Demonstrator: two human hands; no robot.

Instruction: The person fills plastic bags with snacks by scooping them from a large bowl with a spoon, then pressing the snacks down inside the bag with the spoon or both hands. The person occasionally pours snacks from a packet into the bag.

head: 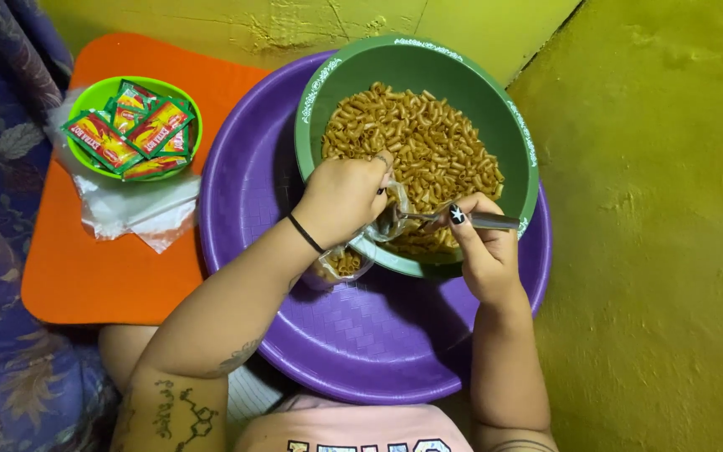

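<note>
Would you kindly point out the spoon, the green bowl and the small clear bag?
spoon (495, 221), head view, on its metal handle.
green bowl (353, 71), head view, on its inner wall.
small clear bag (340, 266), head view, on its filled lower part.

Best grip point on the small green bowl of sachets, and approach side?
Take the small green bowl by its bare rim at the upper left, coming from above. Sachets overfill the middle and spill toward the right rim, and clear plastic lies under its lower side, so only that edge is clear.
</note>
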